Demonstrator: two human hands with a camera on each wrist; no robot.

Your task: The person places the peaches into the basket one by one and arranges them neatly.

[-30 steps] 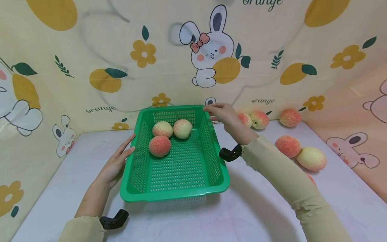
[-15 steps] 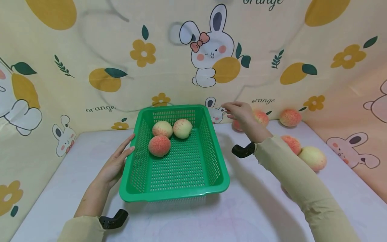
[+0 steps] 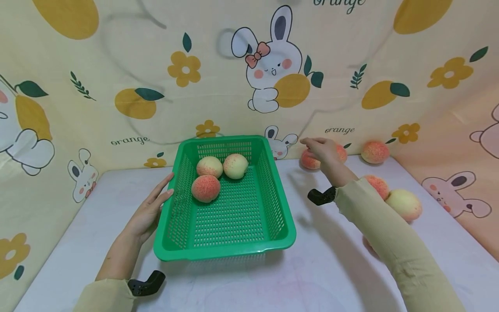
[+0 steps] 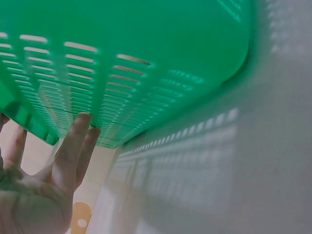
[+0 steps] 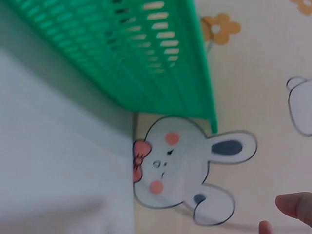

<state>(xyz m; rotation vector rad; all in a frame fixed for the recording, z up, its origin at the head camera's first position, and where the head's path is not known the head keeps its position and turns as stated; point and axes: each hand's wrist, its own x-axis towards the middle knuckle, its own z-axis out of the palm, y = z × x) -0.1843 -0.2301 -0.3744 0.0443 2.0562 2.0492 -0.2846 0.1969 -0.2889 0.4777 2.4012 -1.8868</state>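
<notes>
A green plastic basket [image 3: 230, 251] stands on the table, with three peaches in its far left part: a pale one [image 3: 209, 167], another pale one [image 3: 235, 166] and a redder one [image 3: 205, 189]. My left hand [image 3: 146, 214] touches the basket's left side; in the left wrist view its fingers [image 4: 70, 151] are straight against the slotted wall. Right of the basket, my right hand [image 3: 325, 151] hovers over a reddish peach [image 3: 309, 161] and partly covers another peach [image 3: 341, 152]. Nothing shows in it. Only its fingertips [image 5: 296, 204] appear in the right wrist view.
More peaches lie on the right: one by the back wall [image 3: 375, 152], a red one [image 3: 377, 187] beside a pale one [image 3: 404, 205], and one mostly hidden under the right sleeve [image 3: 368, 247]. A printed cloth [image 3: 234, 117] backs the white table [image 3: 241, 286].
My right hand has moved right, away from the basket's far right corner, to above the peaches at the back. The left hand and the basket have stayed in place.
</notes>
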